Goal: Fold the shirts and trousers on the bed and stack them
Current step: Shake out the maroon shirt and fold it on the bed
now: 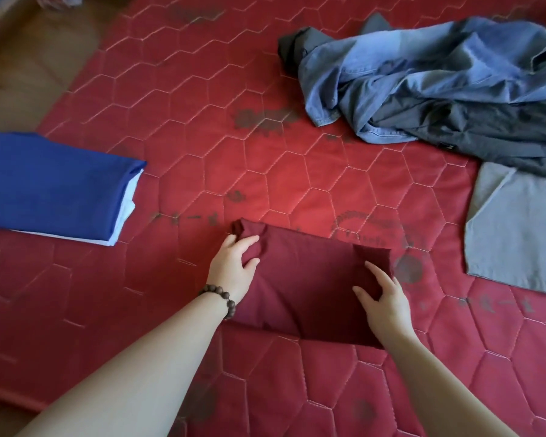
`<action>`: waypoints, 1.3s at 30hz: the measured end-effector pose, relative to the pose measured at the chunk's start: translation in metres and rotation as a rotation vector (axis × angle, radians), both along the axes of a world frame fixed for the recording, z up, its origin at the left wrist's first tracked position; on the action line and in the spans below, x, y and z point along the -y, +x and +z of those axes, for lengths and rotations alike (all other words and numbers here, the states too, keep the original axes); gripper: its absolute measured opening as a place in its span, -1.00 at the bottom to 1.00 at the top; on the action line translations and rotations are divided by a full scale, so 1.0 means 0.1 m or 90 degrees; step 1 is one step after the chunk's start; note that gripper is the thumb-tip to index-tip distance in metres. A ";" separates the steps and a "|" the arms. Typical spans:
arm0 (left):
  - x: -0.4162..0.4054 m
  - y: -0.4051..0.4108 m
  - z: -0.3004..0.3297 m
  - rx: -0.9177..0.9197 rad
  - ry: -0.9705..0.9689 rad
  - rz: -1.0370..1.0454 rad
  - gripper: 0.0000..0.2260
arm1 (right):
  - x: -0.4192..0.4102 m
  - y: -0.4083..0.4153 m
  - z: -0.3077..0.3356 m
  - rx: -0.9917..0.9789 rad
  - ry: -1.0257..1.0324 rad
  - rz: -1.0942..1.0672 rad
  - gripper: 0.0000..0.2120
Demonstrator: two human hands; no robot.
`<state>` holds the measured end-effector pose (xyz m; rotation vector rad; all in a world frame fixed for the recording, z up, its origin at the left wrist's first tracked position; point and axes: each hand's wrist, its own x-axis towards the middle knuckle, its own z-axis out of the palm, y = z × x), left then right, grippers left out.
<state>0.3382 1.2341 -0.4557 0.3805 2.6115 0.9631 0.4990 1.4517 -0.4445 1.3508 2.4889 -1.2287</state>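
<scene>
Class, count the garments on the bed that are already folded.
3: a blue one atop a white one at left, and the maroon one under both hands. The stack may hide more.

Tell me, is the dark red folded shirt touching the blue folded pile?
Apart. The head view shows a wide strip of bare red mattress between the maroon folded garment and the blue folded stack.

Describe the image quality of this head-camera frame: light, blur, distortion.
Head view: soft daylight, brightest on the red mattress at centre, dimmer toward the corners; no hard glare. The whole frame is slightly soft, and the folded blue stack and the pile of unfolded clothes look smeared. Wide-angle bending curves the mattress edge at left. Both hands, left and right, cast only faint shadows on the maroon garment.
</scene>
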 end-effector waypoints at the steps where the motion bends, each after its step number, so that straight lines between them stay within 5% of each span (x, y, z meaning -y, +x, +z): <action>1: 0.10 -0.06 0.02 -0.006 0.002 -0.006 -0.61 | 0.11 -0.06 0.02 -0.008 0.013 0.002 -0.46; 18: 3.37 -2.63 0.76 -0.091 -0.014 0.017 -0.59 | 3.22 -2.72 0.59 -0.104 0.007 0.083 -0.46; 24: 3.68 -3.28 0.58 -0.123 -0.032 0.018 -0.59 | 3.54 -3.35 0.42 -0.120 0.008 0.067 -0.46; 33: 3.74 -3.43 0.19 -0.020 -0.126 -0.076 -0.47 | 3.70 -3.35 0.12 -0.028 -0.064 0.089 -0.37; 35: 3.75 -3.40 0.26 -0.090 -0.181 -0.065 -0.48 | 3.70 -3.31 0.16 0.039 0.026 0.052 -0.39; 37: 3.75 -3.27 0.34 -0.256 -0.199 -0.012 -0.54 | 3.78 -3.30 0.25 0.099 0.260 0.055 -0.43; 39: 3.70 -3.11 0.37 -0.405 -0.166 -0.052 -0.58 | 3.90 -3.39 0.30 0.004 0.412 0.133 -0.47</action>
